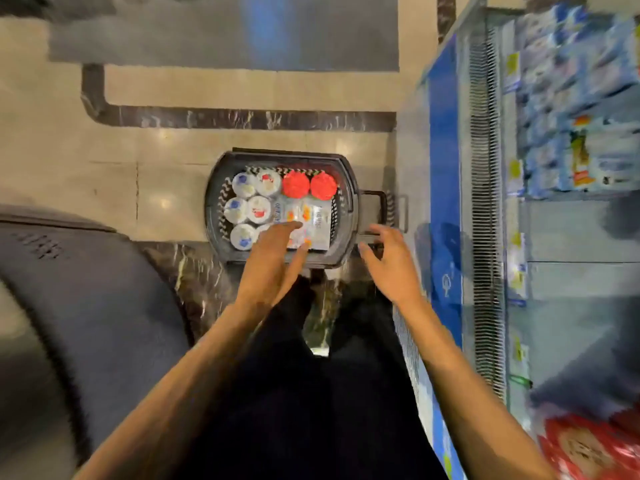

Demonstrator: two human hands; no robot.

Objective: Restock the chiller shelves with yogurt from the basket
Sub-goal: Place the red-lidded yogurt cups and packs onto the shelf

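Note:
A dark plastic basket point(348, 188) stands on the floor in front of my feet. Inside it are several white yogurt cups point(246, 209) on the left, two red-lidded cups point(309, 184) at the far side, and a flat white multipack point(313, 218) with orange print. My left hand point(273, 258) reaches down over the basket with fingers stretched, its fingertips on the multipack. My right hand point(389, 261) hovers open beside the basket's right rim, holding nothing. The chiller point(485, 202) runs along the right, with blue-and-white packs on its shelves point(571, 98).
The basket's handles point(379, 209) lie folded out toward the chiller. A blue strip point(445, 150) edges the chiller base. Red packages point(588, 448) sit at the lower right. A dark curved fixture point(79, 306) fills the left. The floor is beige tile with dark marble bands.

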